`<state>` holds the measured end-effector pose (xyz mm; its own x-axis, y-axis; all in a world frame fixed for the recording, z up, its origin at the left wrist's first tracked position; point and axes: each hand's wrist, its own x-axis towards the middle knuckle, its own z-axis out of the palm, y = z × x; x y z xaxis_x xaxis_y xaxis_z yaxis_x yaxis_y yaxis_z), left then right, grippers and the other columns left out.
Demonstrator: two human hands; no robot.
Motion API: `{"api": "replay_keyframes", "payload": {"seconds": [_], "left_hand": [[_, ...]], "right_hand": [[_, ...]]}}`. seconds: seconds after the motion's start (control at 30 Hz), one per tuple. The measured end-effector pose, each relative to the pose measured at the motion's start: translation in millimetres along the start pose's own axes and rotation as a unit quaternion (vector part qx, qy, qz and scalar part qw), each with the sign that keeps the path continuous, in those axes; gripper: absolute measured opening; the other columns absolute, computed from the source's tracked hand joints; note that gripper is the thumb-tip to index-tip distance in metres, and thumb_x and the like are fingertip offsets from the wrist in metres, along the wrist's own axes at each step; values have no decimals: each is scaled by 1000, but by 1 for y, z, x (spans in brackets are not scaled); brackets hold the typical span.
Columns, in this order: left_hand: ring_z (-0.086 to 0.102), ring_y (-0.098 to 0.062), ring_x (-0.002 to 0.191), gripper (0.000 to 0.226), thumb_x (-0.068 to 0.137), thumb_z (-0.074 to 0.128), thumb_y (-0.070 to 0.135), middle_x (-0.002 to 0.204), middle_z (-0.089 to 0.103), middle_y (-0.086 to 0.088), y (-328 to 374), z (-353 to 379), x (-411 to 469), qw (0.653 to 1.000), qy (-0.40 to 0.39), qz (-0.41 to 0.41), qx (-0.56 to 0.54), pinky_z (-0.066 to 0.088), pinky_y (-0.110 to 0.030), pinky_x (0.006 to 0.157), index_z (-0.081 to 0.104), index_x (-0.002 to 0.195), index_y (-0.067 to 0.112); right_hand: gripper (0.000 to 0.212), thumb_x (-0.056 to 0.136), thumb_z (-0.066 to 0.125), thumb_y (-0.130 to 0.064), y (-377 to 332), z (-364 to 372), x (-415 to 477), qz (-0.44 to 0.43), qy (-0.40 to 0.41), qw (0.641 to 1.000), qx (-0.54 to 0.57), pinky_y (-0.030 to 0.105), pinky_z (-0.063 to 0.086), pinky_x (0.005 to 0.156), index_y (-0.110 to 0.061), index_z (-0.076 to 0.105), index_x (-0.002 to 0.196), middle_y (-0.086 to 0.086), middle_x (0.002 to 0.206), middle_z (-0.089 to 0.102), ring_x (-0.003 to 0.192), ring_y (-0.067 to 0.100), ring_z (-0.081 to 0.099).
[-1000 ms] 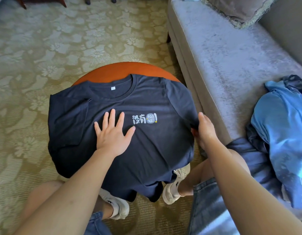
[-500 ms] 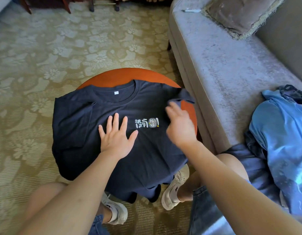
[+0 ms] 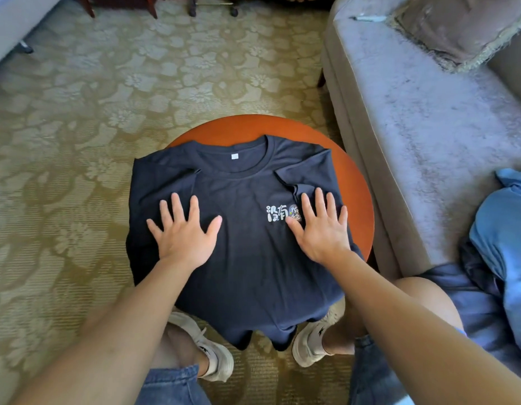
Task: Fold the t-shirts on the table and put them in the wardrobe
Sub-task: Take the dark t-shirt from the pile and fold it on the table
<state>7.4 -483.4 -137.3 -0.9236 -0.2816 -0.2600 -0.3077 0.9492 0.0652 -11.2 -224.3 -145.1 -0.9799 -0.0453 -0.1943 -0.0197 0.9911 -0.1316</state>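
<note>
Both hands flat on a dark t-shirt

The t-shirt [image 3: 247, 258] lies on the round bench [image 3: 355, 182], both sleeves folded inward; left hand [image 3: 184, 233] and right hand [image 3: 322, 229] press it, fingers spread, gripping nothing.

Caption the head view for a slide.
Left hand and right hand pressed flat on a navy t-shirt, sleeves folded in, on a round orange table.

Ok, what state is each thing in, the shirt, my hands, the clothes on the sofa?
Dark navy t-shirt: spread front-up on the round orange table, both sleeves folded inward, hem hanging off the near edge.
Left hand: flat on the shirt.
Right hand: flat on a folded sleeve, covering part of the print.
Blue clothes heap: crumpled, unfolded, on the grey sofa.
</note>
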Motion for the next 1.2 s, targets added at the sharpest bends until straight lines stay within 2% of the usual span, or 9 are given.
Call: {"api": "replay_keyframes", "payload": {"seconds": [0.2, 0.4, 0.5, 0.57, 0.63, 0.83, 1.03, 1.1, 1.2], "left_hand": [[-16, -31, 148, 79, 91, 10, 73, 163, -15, -5, 20, -4, 28, 1000, 3, 10, 5, -5, -60, 116, -3, 155, 30], [-14, -28, 149, 76, 94, 19, 70, 164, -10, -4, 25, -13, 42, 998, -22, 29, -49, -6, -57, 117, 2, 156, 29], [0, -25, 150, 67, 97, 41, 54, 163, 14, -3, 7, -19, 27, 984, 78, 22, -161, 1, -56, 118, 23, 153, 23], [9, -28, 148, 65, 93, 54, 46, 158, 24, -7, -12, -18, 10, 968, 158, -22, -195, 7, -53, 119, 34, 148, 19], [14, -31, 146, 71, 89, 60, 45, 157, 23, -12, -28, -15, -8, 956, 160, -81, -234, 13, -49, 119, 32, 149, 17], [33, -37, 139, 88, 88, 61, 51, 158, 18, -12, -41, -13, -49, 913, 28, -194, -358, 32, -49, 109, 12, 156, 22], [36, -38, 138, 81, 95, 49, 42, 160, 24, -6, -54, -13, -82, 932, -39, -163, -322, 32, -48, 111, -2, 156, 29], [39, -38, 136, 78, 96, 45, 30, 161, 23, -4, -60, -15, -89, 936, -48, -146, -318, 35, -46, 108, -4, 155, 32], [60, -32, 105, 83, 91, 45, 12, 158, 29, -3, -68, -17, -98, 945, -41, -115, -302, 49, -36, 80, -2, 155, 36]], "right_hand": [[74, 94, 20, -68, 25, -7, 30, 21, 17, 1000, -13, 54, 2, 119, -27, 12, 155, 3, 164, -1, 150, 26, -5], [80, 91, 29, -71, 33, -23, 50, 17, -44, 998, 31, 52, -3, 118, -28, 10, 156, 2, 164, -6, 150, 22, -10], [80, 89, 41, -69, 42, -26, 35, 30, 33, 990, 137, 49, 2, 120, -25, 24, 153, 4, 163, 7, 150, 21, 1], [78, 84, 51, -57, 52, -21, 13, 67, 142, 958, 239, 47, 14, 120, -18, 33, 149, 9, 158, 23, 147, 24, 16], [75, 81, 58, -47, 63, -14, -10, 123, 182, 917, 334, 44, 22, 118, -13, 37, 146, 11, 152, 32, 142, 26, 26], [85, 81, 65, -55, 78, -2, -53, 222, 76, 830, 506, 43, 31, 115, -12, 33, 148, 7, 146, 47, 136, 24, 43], [69, 92, 52, -40, 77, -6, -85, 201, 16, 851, 484, 43, 31, 113, -17, 25, 152, 6, 152, 40, 137, 29, 40], [64, 91, 41, -29, 75, -11, -91, 203, -4, 878, 434, 42, 36, 101, -18, 20, 151, 15, 147, 44, 127, 39, 46], [67, 86, 40, -9, 71, -16, -99, 190, 4, 906, 379, 39, 41, 82, -22, 20, 149, 23, 129, 55, 103, 42, 56]]}}
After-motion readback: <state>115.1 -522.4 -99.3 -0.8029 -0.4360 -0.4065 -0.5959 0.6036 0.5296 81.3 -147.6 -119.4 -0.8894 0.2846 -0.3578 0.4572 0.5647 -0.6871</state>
